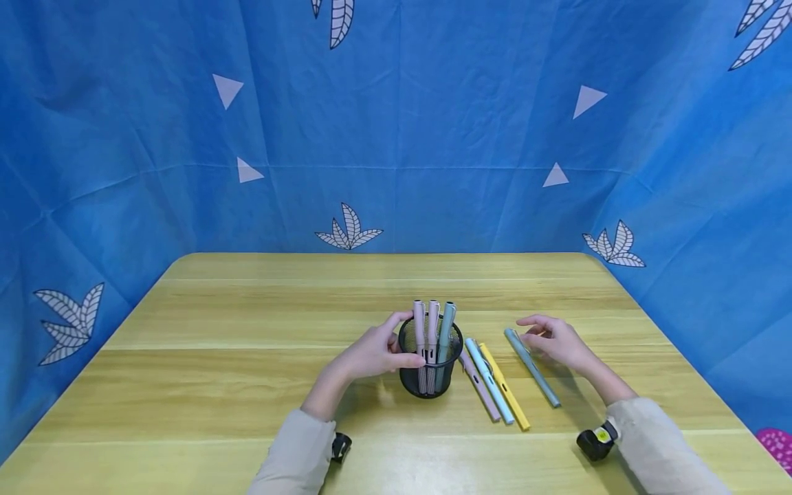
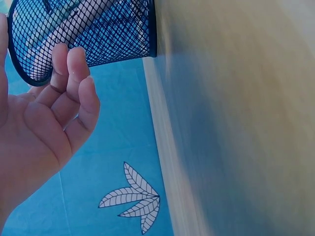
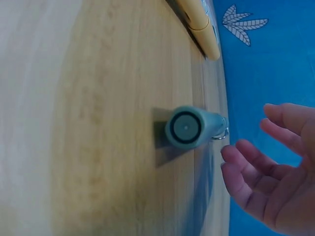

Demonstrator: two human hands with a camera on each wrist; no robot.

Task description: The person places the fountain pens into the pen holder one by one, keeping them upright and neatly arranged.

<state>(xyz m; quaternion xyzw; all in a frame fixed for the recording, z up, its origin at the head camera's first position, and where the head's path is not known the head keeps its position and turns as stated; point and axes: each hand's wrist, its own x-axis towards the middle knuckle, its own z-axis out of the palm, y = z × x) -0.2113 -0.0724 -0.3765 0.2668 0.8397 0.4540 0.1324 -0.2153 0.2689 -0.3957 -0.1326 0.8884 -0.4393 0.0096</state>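
A black mesh pen cup (image 1: 408, 378) stands upright on the table with two pale pink pens (image 1: 419, 323) and a teal pen (image 1: 447, 323) in it. My left hand (image 1: 377, 352) grips the cup at its rim, thumb at the front and index finger at the back. In the left wrist view the other fingers (image 2: 74, 73) curl beside the mesh wall. Over on the right, a grey-teal pen (image 1: 533, 368) lies on the wood. Just beside its upper end hovers my right hand (image 1: 559, 342), fingers loosely bent and apart from the pen in the right wrist view.
Between cup and right hand lie a purple pen (image 1: 481, 388), a light blue pen (image 1: 490, 381) and a yellow pen (image 1: 506, 388), side by side and slanted. The wooden table (image 1: 216, 357) ends at a blue patterned cloth (image 1: 396, 124) behind.
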